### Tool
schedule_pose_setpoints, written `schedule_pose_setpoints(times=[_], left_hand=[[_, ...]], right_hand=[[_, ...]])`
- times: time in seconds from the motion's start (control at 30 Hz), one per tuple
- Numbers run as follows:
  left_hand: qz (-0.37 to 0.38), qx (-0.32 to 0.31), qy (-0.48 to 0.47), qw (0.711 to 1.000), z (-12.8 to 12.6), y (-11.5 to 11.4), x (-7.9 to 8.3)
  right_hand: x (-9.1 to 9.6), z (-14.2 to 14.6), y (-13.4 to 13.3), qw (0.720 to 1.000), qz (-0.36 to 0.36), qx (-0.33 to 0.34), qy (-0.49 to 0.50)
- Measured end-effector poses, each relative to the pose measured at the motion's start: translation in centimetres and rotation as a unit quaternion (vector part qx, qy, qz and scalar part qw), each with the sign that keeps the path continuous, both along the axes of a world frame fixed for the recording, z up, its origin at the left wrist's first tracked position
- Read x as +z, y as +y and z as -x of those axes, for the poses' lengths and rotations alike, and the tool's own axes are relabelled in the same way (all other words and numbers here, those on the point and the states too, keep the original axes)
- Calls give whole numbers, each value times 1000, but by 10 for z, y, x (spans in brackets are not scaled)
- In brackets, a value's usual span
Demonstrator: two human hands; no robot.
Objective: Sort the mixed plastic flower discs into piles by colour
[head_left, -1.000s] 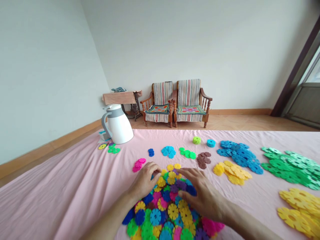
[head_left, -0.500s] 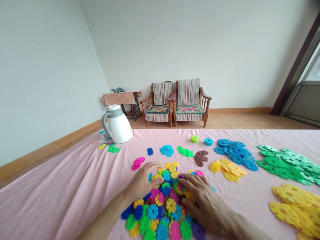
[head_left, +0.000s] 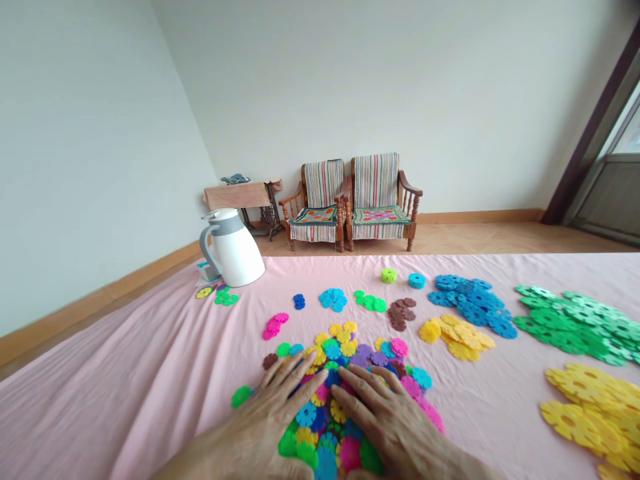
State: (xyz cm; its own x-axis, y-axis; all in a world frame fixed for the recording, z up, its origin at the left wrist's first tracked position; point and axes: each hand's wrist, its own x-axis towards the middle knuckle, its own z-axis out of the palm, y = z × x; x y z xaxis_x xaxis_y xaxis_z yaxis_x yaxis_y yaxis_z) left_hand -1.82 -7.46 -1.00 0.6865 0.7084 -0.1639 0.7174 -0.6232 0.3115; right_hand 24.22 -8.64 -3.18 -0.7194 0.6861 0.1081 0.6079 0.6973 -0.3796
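Both hands lie palm-down with fingers spread flat, gripping nothing. The left hand (head_left: 270, 417) and the right hand (head_left: 395, 427) press on the near part of the mixed pile of coloured plastic snowflake discs (head_left: 350, 347). The pile sits at the near middle of the pink sheet (head_left: 150, 373) covering the worktop.

Hazards, as judged:
1. Sideways pressure may scatter loose discs; one green disc (head_left: 241, 397) lies apart, just left of the left hand.
2. Discs pushed outward could mingle with the nearby yellow group (head_left: 457, 337), brown group (head_left: 403, 313) or pink group (head_left: 274, 325).
3. Dragging palms may wrinkle the sheet and shift those groups.
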Motion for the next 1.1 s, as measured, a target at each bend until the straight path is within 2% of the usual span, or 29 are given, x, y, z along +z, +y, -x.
schedule_pose_setpoints(times=[0.2,0.47,0.7,0.87,1.0,1.1], left_hand=[[-4,-4,-10,1000,-21,19,2],[-51,0,-58,997,-24,41,-1],[-84,17,-138,987,-27,60,9],[-90,11,-173,981,-45,84,9],[-95,-29,-154,983,-61,102,3],[-94,-36,-128,987,-68,108,1]], right_hand=[[6,1,-3,995,-30,-99,6],[0,3,0,984,-56,-139,98],[9,-8,4,973,-60,-189,121],[-6,-21,9,965,-97,-215,118],[-18,-26,12,957,-113,-229,135],[-22,-28,13,957,-113,-229,139]])
